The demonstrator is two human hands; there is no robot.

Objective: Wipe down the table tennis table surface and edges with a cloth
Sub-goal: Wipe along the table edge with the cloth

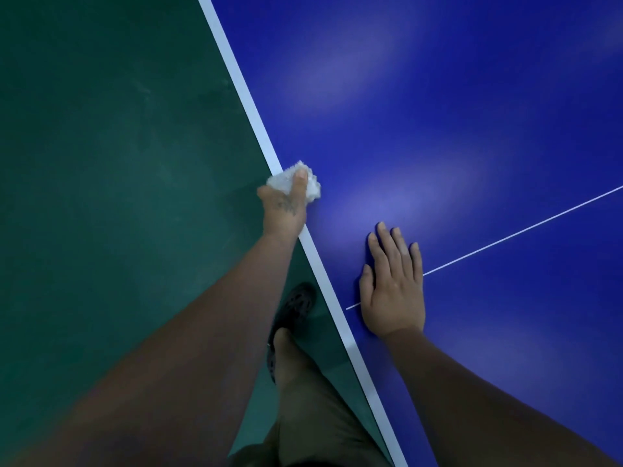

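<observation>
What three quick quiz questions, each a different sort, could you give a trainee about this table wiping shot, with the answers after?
1. True or false: the right hand lies flat on the blue table, its fingers straight.
2. Multiple choice: where is the cloth that the left hand grips? A. at the table's white edge line; B. in the middle of the table; C. under the right hand.
3. Fill the gap: the floor beside the table is ____ in colour.

Key: 1 true; 2 A; 3 green.
</observation>
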